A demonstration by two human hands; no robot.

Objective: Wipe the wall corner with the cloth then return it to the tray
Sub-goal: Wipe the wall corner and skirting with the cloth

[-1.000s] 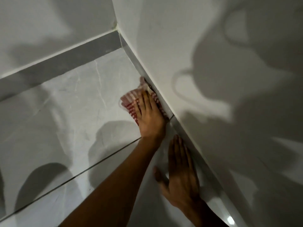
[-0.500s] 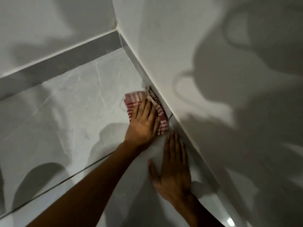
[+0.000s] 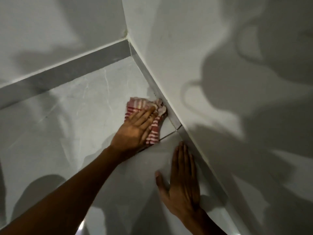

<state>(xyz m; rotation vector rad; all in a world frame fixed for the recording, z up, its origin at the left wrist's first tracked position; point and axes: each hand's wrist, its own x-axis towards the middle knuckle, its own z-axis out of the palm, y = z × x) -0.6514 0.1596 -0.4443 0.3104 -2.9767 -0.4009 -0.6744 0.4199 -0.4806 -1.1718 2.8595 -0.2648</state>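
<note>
The left hand [image 3: 135, 131] is pressing the striped cloth [image 3: 144, 106] against the skirting [image 3: 176, 122] with straight fingers [image 3: 144, 116], while the right hand [image 3: 183, 187] is lying flat, fingers extended, on the floor [image 3: 76, 116].

No text, label, brand, number or sign can be read anywhere.

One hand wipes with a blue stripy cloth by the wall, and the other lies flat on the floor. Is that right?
Not quite: the cloth is red and white striped, not blue, as the head view shows. The left hand presses it beside the wall, and the right hand lies flat on the floor.
</note>
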